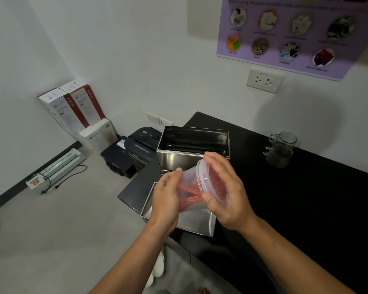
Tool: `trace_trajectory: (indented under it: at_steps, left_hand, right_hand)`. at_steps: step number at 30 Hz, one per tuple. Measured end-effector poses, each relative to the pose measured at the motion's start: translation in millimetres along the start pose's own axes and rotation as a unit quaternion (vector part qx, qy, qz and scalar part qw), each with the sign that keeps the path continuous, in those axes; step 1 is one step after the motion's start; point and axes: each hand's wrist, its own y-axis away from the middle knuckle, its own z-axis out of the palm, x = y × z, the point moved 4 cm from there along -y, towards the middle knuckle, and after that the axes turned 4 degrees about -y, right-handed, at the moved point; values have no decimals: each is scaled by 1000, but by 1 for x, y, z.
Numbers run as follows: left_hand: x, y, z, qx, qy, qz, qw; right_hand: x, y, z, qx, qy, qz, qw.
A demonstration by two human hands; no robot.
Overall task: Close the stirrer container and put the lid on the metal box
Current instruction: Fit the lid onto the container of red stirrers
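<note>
A clear plastic stirrer container (189, 187) full of red stirrers lies tilted on its side in the air, above the table's left corner. My left hand (165, 200) grips its base end. My right hand (223, 192) presses a clear round lid (202, 179) onto its mouth. Behind the hands stands the open metal box (192, 145) with dark contents inside. The metal box lid (200, 221) lies upside down on the table below my hands, partly hidden by them.
The black table (306, 198) runs to the right; glass mugs (282, 149) stand stacked near the wall. On the floor to the left are a black shredder (132, 153), cardboard boxes (72, 107) and a white laminator (55, 168).
</note>
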Motion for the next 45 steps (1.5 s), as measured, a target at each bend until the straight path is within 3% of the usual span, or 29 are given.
trace_trajectory:
  at_steps: [10, 16, 19, 22, 26, 29, 32, 35, 40, 45]
  left_hand:
    - [-12, -7, -10, 73, -19, 52, 996]
    - [-17, -12, -15, 66, -19, 59, 996]
    - [-17, -14, -16, 58, -22, 18, 998]
    - [-16, -15, -18, 24, -8, -54, 998]
    - [-12, -16, -21, -46, -15, -112, 993]
    - [-8, -16, -21, -79, -13, -122, 989]
    - [-8, -13, -19, -29, -12, -90, 995]
    - [-13, -7, -24, 46, 6, -81, 996]
    - [-11, -3, -31, 30, 62, -127, 990]
    - [-12, -8, -26, -7, 79, -144, 986]
  right_hand:
    - [11, 2, 15, 28, -36, 41, 998]
    - [7, 3, 20, 51, -18, 74, 996]
    - [7, 3, 21, 26, 1, 116, 993]
    - [9, 2, 19, -54, 10, 148, 987]
    - [5, 1, 12, -166, 86, 46, 981]
    - [-1, -3, 9, -153, 99, -12, 983]
    - [-6, -9, 12, -99, 78, -30, 992]
    - [-12, -14, 18, -105, 81, -41, 990]
    - [-16, -18, 27, -131, 64, 62, 987]
    - [-3, -9, 17, -63, -115, 268, 954]
